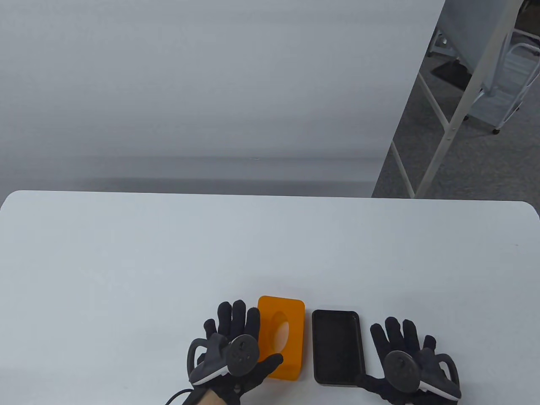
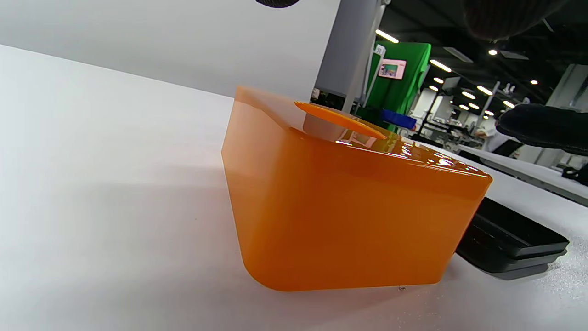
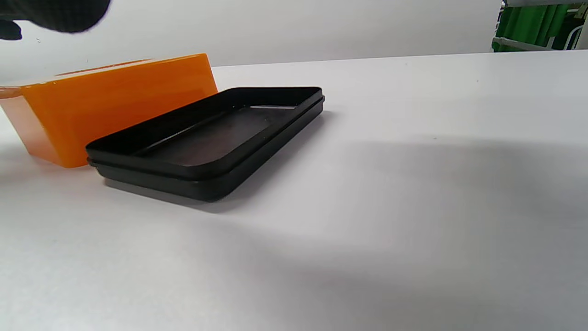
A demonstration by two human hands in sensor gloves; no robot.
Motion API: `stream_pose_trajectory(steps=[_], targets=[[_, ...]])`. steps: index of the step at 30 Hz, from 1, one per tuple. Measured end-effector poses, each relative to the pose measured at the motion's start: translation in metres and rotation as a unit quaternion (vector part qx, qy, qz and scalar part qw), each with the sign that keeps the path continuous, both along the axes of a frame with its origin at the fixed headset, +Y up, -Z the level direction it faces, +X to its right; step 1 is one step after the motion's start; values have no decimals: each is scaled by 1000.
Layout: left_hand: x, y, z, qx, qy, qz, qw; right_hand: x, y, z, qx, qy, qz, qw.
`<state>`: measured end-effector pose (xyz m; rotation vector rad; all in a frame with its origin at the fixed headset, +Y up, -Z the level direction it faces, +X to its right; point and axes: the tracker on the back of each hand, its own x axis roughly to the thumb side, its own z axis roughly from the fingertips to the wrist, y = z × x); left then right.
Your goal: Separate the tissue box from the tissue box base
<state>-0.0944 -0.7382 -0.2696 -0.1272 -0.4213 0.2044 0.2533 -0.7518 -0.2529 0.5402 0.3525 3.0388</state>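
Note:
The orange tissue box (image 1: 282, 337) stands on the white table (image 1: 126, 274), with its oval slot facing up. The black base (image 1: 337, 348), a shallow tray, lies flat just to its right, apart from it by a narrow gap. My left hand (image 1: 261, 337) is open with the fingers spread beside the box's left side, and its thumb (image 2: 542, 128) hovers over the box's near end. My right hand (image 1: 368, 354) is open to the right of the base and holds nothing. The box (image 3: 115, 101) and the base (image 3: 206, 138) also show in the right wrist view.
A white wall panel (image 1: 211, 84) rises behind the table's far edge. Metal frame legs (image 1: 447, 126) and a cart (image 1: 510, 84) stand on the floor at the back right.

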Motion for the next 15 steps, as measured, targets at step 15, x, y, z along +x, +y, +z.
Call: stream_pose_trajectory(steps=[15], targets=[[-7,-3,-5,-3,13,1,1000,2,-7,-2,-9,-3,-12,1000]])
